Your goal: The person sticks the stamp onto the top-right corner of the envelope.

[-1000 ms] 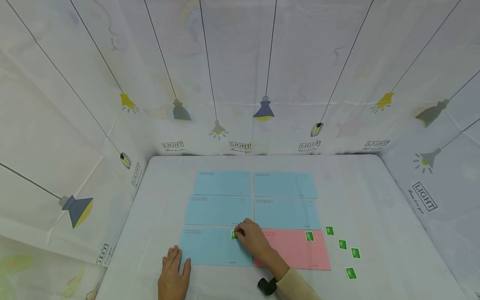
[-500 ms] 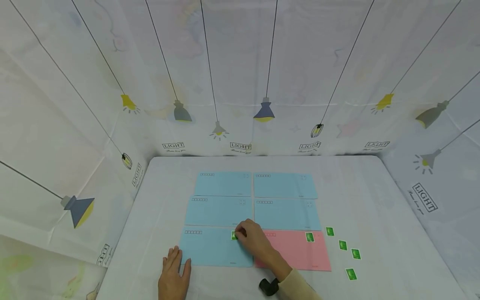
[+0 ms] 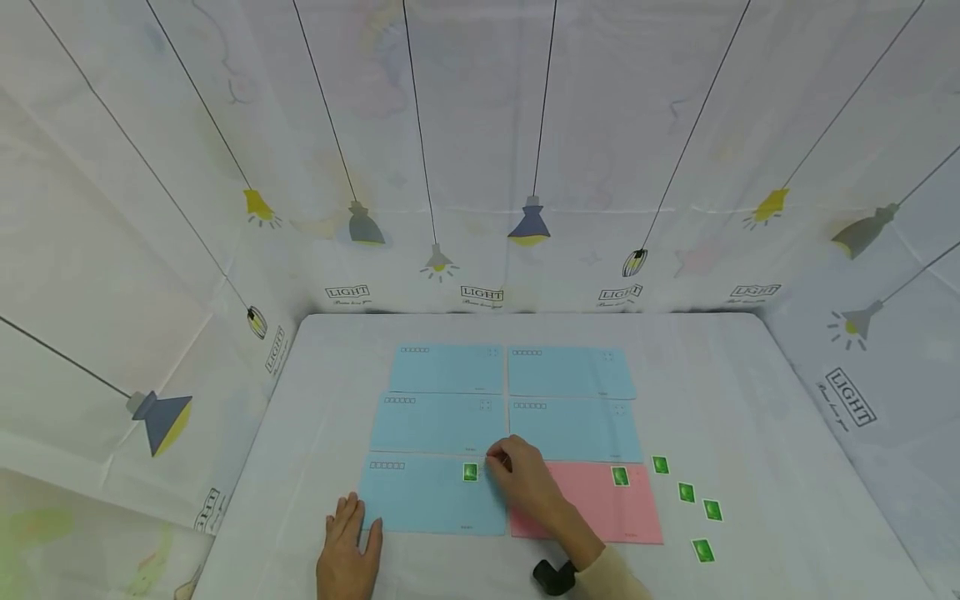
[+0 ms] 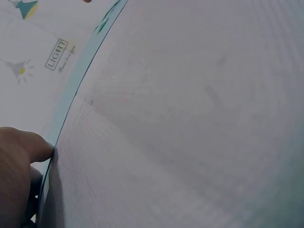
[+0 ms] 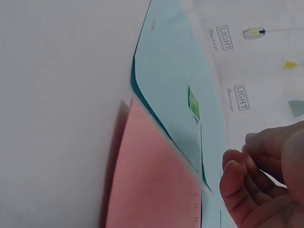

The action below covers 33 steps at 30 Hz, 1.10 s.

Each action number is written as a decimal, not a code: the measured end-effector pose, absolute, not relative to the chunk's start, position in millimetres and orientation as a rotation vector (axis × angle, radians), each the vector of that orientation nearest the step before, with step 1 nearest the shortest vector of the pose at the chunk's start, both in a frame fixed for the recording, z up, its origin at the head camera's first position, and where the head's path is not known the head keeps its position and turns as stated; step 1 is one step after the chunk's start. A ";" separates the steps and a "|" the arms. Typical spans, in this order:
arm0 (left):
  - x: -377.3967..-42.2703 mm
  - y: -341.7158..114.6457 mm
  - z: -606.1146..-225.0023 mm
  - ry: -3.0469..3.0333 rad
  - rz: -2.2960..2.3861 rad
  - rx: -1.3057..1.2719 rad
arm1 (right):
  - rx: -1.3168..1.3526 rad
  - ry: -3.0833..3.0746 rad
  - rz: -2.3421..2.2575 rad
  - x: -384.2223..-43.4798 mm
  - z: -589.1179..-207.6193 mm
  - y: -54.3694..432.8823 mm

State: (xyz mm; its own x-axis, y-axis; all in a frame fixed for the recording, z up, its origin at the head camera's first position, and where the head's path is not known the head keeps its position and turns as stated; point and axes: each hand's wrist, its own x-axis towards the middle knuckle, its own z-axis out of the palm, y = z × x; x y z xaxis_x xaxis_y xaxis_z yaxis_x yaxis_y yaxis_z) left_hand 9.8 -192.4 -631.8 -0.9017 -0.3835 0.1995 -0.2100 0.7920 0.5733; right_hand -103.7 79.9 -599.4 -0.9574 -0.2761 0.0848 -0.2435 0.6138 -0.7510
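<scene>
My left hand [image 3: 349, 550] rests on the table, its fingertips at the left edge of the front left blue envelope [image 3: 420, 500]. The left wrist view shows the thumb [image 4: 38, 146] against that envelope's edge. On this envelope's upper right corner lies a green stamp [image 3: 470, 472]. Just right of the stamp, my right hand [image 3: 528, 483] hovers with loosely bent fingers, over the inner edges of the blue envelope and the pink envelope [image 3: 592, 508]. Nothing shows between these fingers [image 5: 232, 178] in the right wrist view. A second green stamp [image 3: 620, 477] lies on the pink envelope.
Several loose green stamps [image 3: 686, 492] lie right of the pink envelope. Behind the front row are more blue envelopes [image 3: 573, 429], in two columns. A black object [image 3: 553, 577] sits at my right wrist. Lamp-printed white sheeting [image 3: 480, 167] surrounds the white table [image 3: 720, 375].
My right hand has left the stamp on the front left blue envelope and shifted slightly right, so the whole stamp now shows. My left hand has stayed in place.
</scene>
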 end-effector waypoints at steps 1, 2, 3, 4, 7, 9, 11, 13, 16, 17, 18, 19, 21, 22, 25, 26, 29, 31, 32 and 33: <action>10.0 -192.5 -631.7 -2.675 -0.804 0.454 | -0.445 2.790 -1.298 -103.2 -597.4 82.4; 10.2 -192.6 -631.6 -2.675 -0.799 0.453 | -0.434 2.794 -1.307 -102.5 -595.2 85.1; 10.5 -192.7 -631.5 -2.676 -0.796 0.453 | -0.430 2.801 -1.314 -101.9 -593.3 87.9; 10.7 -192.7 -631.7 -2.676 -0.793 0.453 | -0.431 2.813 -1.319 -101.1 -591.8 90.7; 11.2 -192.6 -632.8 -2.679 -0.784 0.458 | -0.390 2.829 -1.336 -98.7 -587.7 99.4; 11.4 -192.7 -633.9 -2.680 -0.779 0.461 | -0.369 2.845 -1.342 -97.3 -585.4 105.3; 11.6 -193.1 -635.4 -2.676 -0.773 0.462 | -0.341 2.851 -1.350 -96.2 -583.0 111.2; 11.5 -193.7 -636.6 -2.667 -0.767 0.458 | -0.322 2.862 -1.356 -96.1 -581.1 117.1; 11.1 -194.0 -637.7 -2.662 -0.773 0.457 | -0.280 2.878 -1.349 -97.1 -579.4 126.9; 10.9 -193.8 -637.8 -2.663 -0.777 0.457 | -0.261 2.887 -1.343 -97.6 -578.9 130.5; 10.7 -193.7 -637.9 -2.665 -0.783 0.458 | -0.254 2.898 -1.338 -97.9 -578.7 134.3; 10.6 -193.5 -637.9 -2.668 -0.787 0.459 | -0.244 2.909 -1.333 -98.1 -578.5 138.5; 10.3 -193.3 -637.9 -2.670 -0.788 0.458 | -0.243 2.938 -1.321 -98.2 -578.3 147.2; 10.2 -193.4 -637.9 -2.669 -0.784 0.457 | -0.242 2.952 -1.316 -98.2 -578.0 151.7; 9.8 -193.8 -637.3 -2.655 -0.780 0.447 | -0.236 3.001 -1.306 -99.2 -577.2 166.0; 9.7 -193.9 -637.1 -2.651 -0.779 0.443 | -0.232 3.019 -1.299 -99.7 -576.9 170.9; 9.4 -194.0 -636.0 -2.647 -0.786 0.438 | -0.159 3.056 -1.261 -100.6 -575.9 186.6; 9.3 -193.9 -635.5 -2.652 -0.793 0.443 | -0.099 3.070 -1.220 -100.4 -576.0 198.0; 9.2 -193.9 -635.4 -2.658 -0.796 0.448 | -0.072 3.070 -1.207 -100.0 -575.6 204.0; 9.2 -193.9 -635.2 -2.662 -0.797 0.451 | -0.044 3.068 -1.195 -99.9 -575.7 210.1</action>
State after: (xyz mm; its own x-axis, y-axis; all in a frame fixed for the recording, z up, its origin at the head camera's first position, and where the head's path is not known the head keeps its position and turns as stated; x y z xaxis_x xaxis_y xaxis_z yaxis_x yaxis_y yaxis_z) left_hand 9.2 -193.9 -635.2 -0.8972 -0.3857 0.2149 -0.2041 0.7939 0.5727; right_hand -99.9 210.1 -575.7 -0.9882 0.0300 0.1502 -0.0794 0.7379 -0.6702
